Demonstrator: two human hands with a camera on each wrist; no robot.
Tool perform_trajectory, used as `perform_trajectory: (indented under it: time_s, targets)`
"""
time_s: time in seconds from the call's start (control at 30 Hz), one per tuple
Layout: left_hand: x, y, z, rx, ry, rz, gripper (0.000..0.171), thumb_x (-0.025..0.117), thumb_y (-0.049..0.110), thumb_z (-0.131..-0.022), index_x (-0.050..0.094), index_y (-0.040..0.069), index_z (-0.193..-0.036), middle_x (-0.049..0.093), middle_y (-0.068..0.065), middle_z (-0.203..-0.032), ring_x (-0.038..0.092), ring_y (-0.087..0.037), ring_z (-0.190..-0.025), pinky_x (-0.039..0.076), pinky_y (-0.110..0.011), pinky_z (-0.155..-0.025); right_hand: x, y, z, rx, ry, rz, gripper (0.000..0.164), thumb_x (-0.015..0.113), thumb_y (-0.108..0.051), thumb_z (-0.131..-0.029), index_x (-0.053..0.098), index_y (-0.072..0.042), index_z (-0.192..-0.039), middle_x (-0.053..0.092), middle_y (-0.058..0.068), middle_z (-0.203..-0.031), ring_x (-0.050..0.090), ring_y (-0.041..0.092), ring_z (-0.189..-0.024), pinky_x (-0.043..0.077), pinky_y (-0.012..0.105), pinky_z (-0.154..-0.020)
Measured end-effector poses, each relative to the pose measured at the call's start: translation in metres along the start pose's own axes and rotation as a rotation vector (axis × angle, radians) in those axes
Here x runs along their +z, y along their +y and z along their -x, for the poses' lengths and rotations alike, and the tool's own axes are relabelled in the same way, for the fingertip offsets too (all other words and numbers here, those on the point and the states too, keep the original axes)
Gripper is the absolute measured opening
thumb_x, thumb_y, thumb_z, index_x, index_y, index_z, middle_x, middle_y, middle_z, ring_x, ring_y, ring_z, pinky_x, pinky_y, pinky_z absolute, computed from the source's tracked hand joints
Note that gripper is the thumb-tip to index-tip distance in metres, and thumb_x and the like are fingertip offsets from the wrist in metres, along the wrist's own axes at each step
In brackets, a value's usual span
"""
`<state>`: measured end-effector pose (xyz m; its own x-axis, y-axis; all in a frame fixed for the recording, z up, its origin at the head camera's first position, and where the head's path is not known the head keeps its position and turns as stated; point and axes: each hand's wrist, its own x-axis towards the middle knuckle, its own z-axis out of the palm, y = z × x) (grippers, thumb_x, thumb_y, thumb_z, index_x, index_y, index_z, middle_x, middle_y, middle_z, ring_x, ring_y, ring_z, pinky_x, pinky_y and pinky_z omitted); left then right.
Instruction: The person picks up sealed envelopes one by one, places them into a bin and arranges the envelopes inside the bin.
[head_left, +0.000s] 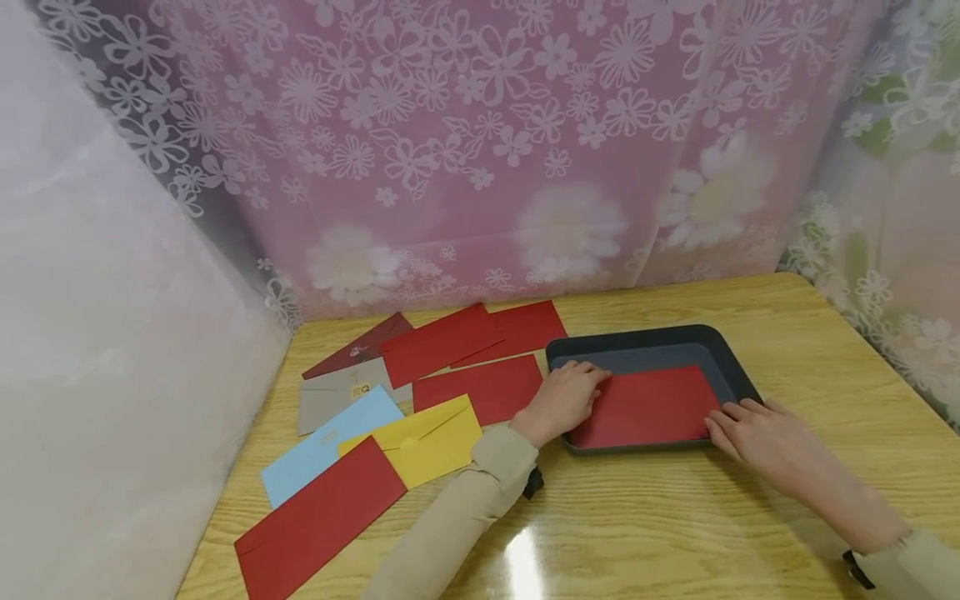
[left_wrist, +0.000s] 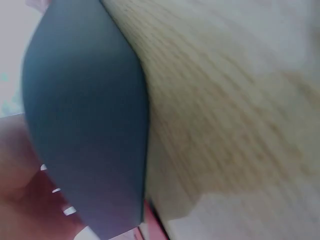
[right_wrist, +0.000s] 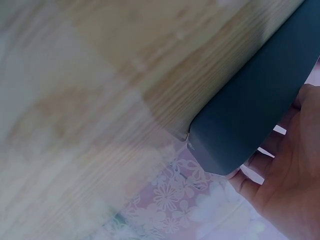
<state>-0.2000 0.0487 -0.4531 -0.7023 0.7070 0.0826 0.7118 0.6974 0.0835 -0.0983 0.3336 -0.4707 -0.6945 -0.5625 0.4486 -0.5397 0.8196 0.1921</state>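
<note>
A red envelope [head_left: 648, 404] lies over the inside of a dark grey rectangular tray [head_left: 637, 340] on the table. My left hand [head_left: 562, 400] comes over the tray's left rim and holds the envelope by its left end. At the opposite end my right hand [head_left: 761, 437] pinches it near the right front corner, with fingers over the rim. The tray's outer wall [left_wrist: 90, 115] hides the left fingertips in the left wrist view. In the right wrist view, spread fingers reach behind the tray wall [right_wrist: 245, 110].
Left of the tray, several envelopes overlap: red [head_left: 322, 521], yellow [head_left: 435, 442], light blue [head_left: 330, 442], grey [head_left: 337, 387] and dark maroon [head_left: 360, 350]. More red ones [head_left: 442, 342] lie toward the back. A floral curtain [head_left: 480, 150] hangs behind the wooden table [head_left: 637, 533].
</note>
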Motion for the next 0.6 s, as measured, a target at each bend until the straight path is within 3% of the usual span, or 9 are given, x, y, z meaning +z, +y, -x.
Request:
perform_trajectory:
  time_s: [0.17, 0.33, 0.47, 0.6]
  targets:
    - [-0.017, 0.0, 0.012, -0.03, 0.171, 0.038, 0.025, 0.058, 0.022, -0.105, 0.07, 0.022, -0.127, 0.068, 0.005, -0.121, 0.066, -0.008, -0.103, 0.052, -0.016, -0.078, -0.001, -0.001, 0.0, 0.011, -0.004, -0.003, 0.074, 0.02, -0.05, -0.111, 0.076, -0.006, -0.094, 0.069, 0.006, -0.085, 0.064, 0.029, -0.076, 0.053, 0.053, -0.069]
    - [-0.04, -0.006, 0.032, -0.079, 0.32, 0.096, 0.02, 0.06, 0.021, -0.104, 0.073, 0.022, -0.118, 0.069, 0.008, -0.104, 0.057, -0.002, -0.072, 0.037, -0.01, -0.052, -0.001, 0.0, 0.0, 0.002, -0.02, -0.005, 0.066, 0.026, -0.048, -0.111, 0.076, -0.007, -0.094, 0.068, 0.005, -0.085, 0.063, 0.029, -0.075, 0.053, 0.051, -0.068]
    - [-0.052, -0.018, 0.046, -0.103, 0.429, 0.085, 0.017, 0.06, 0.021, -0.103, 0.074, 0.023, -0.113, 0.07, 0.009, -0.099, 0.055, -0.001, -0.067, 0.037, -0.012, -0.051, -0.001, 0.001, 0.0, -0.003, -0.04, -0.004, 0.06, 0.032, -0.046, -0.111, 0.075, -0.008, -0.095, 0.067, 0.004, -0.085, 0.062, 0.028, -0.075, 0.053, 0.05, -0.067]
    - [-0.058, -0.031, 0.062, -0.128, 0.5, 0.061, 0.015, 0.062, 0.021, -0.102, 0.074, 0.022, -0.111, 0.072, 0.008, -0.099, 0.062, -0.006, -0.073, 0.046, -0.016, -0.057, -0.001, 0.001, 0.001, 0.002, -0.07, -0.002, 0.053, 0.039, -0.044, -0.109, 0.076, -0.008, -0.097, 0.069, 0.005, -0.088, 0.063, 0.029, -0.077, 0.053, 0.05, -0.068]
